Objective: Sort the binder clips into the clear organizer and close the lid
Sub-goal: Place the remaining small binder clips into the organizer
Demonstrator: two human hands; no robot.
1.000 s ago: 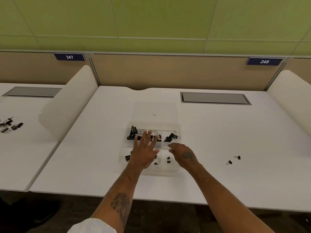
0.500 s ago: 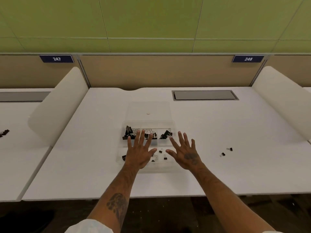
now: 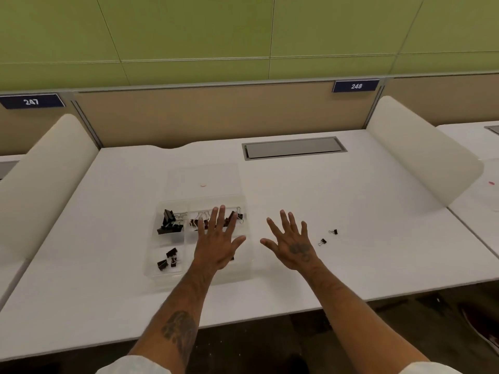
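The clear organizer (image 3: pixel 154 261) lies on the white desk, its lid (image 3: pixel 202 175) folded open flat behind it. Large black binder clips (image 3: pixel 169 225) fill its back left compartment, medium ones (image 3: pixel 197 221) the back middle, and small ones (image 3: pixel 167 261) the front left. My left hand (image 3: pixel 217 241) hovers over the organizer's right half, fingers spread, holding nothing. My right hand (image 3: pixel 293 242) is spread flat over the desk just right of the organizer, empty. Two small black clips (image 3: pixel 322 241) (image 3: pixel 334 231) lie loose on the desk right of my right hand.
White curved dividers stand at the desk's left (image 3: pixel 40 179) and right (image 3: pixel 421 155). A grey cable hatch (image 3: pixel 294 147) sits at the back. The desk's front edge (image 3: pixel 270 317) runs under my forearms. Neighbouring desks lie on either side.
My right hand has opened wide and moved right, off the organizer onto the desk beside it. My left hand stays spread over the organizer. The view has swung to the right.
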